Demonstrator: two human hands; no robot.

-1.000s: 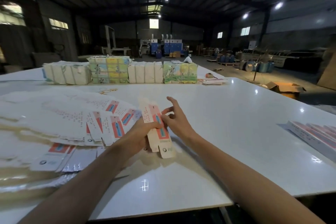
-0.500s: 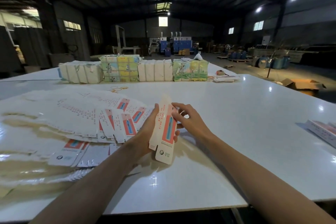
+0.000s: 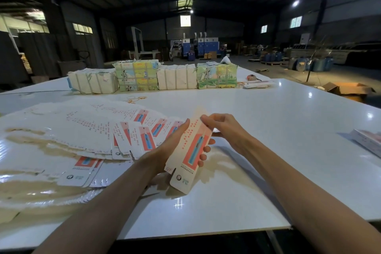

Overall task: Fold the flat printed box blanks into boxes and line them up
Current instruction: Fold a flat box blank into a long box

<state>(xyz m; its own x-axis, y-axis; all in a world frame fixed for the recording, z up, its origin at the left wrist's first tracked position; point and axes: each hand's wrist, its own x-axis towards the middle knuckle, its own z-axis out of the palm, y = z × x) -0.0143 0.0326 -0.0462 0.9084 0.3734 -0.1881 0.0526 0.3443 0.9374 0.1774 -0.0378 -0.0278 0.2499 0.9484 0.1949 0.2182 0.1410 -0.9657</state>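
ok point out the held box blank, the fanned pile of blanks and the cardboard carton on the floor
held box blank (image 3: 194, 150), head view, on its red printed panel
fanned pile of blanks (image 3: 82, 128), head view, on the white backs
cardboard carton (image 3: 350, 91), head view, on its open top flaps

The blank (image 3: 190, 148) is cream with a red panel, a blue stripe and rows of small red print. The pile (image 3: 82, 128) is white with red-and-blue panels. The table (image 3: 268, 150) is glossy white. 2 white bundles (image 3: 92, 81); 2 printed bundles (image 3: 136, 75), green and yellow.
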